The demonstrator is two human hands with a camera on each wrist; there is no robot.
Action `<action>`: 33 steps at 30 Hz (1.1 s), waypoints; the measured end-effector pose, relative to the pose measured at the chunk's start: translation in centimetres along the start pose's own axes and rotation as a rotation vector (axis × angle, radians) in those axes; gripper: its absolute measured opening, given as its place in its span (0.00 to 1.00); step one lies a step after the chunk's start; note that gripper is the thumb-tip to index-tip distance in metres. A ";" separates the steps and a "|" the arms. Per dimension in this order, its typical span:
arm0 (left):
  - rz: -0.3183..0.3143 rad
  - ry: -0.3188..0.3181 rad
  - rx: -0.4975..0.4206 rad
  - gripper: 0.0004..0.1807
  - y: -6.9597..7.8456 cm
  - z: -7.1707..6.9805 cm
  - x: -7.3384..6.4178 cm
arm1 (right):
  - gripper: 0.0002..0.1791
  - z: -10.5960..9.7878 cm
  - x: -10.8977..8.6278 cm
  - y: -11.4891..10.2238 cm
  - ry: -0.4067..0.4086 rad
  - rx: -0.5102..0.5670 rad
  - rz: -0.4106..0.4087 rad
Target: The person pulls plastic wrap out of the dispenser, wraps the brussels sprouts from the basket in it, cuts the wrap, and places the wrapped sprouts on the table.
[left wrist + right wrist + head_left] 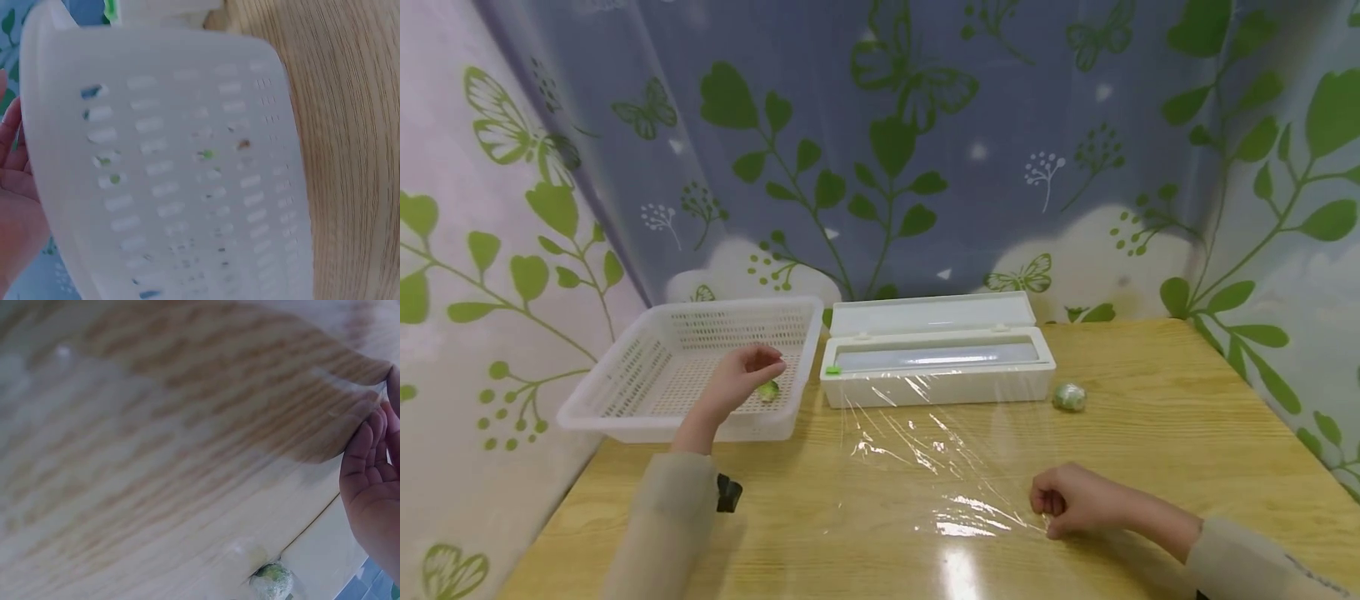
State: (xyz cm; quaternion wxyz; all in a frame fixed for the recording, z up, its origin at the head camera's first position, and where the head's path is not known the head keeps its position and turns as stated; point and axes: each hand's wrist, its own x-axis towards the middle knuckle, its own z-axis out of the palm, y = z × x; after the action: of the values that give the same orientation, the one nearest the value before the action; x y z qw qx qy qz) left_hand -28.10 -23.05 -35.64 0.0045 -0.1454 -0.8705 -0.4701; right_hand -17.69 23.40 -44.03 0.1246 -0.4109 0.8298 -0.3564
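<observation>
My right hand (1078, 500) pinches the near right corner of a sheet of clear plastic wrap (917, 458), pulled out from a white wrap dispenser (936, 387) with its lid raised. The right wrist view shows the sheet gathered at the fingertips of my right hand (375, 469). My left hand (737, 383) hovers over a white slotted plastic basket (808, 358), fingers loosely bent. Just below them is a small green vegetable (767, 391), its kind unclear. In the left wrist view the wall of the basket (169, 53) hides most of my left hand (19, 181).
A small green ball wrapped in plastic (1069, 397) lies beside the dispenser's right end. The wooden table (1150, 400) reaches back to a leaf-patterned curtain (820, 167). A green slider (832, 370) sits at the dispenser's left front edge.
</observation>
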 end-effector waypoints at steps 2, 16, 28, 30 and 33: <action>-0.024 0.017 0.013 0.19 -0.6 -0.6 0.2 | 0.14 0.1 0.2 0.0 0.005 -0.005 -0.012; -0.099 0.043 0.189 0.19 -3.4 -1.7 2.0 | 0.14 0.0 0.1 -0.2 0.000 0.000 -0.022; -0.184 -0.029 0.321 0.18 -5.0 -1.1 3.0 | 0.15 0.2 0.3 0.0 -0.004 -0.017 -0.030; -0.196 -0.047 0.344 0.19 -5.0 -1.0 3.2 | 0.15 0.1 0.3 -0.1 -0.006 -0.024 -0.011; -0.210 -0.099 0.399 0.22 -5.0 -0.8 3.3 | 0.15 0.0 0.2 -0.1 -0.009 -0.031 0.007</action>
State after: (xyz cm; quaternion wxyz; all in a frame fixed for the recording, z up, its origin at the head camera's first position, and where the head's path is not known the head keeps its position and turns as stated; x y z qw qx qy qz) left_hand -32.68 -25.43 -38.82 -0.0584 -0.0731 -0.9557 -0.2790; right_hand -17.76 23.18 -43.98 0.1233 -0.4116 0.8361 -0.3411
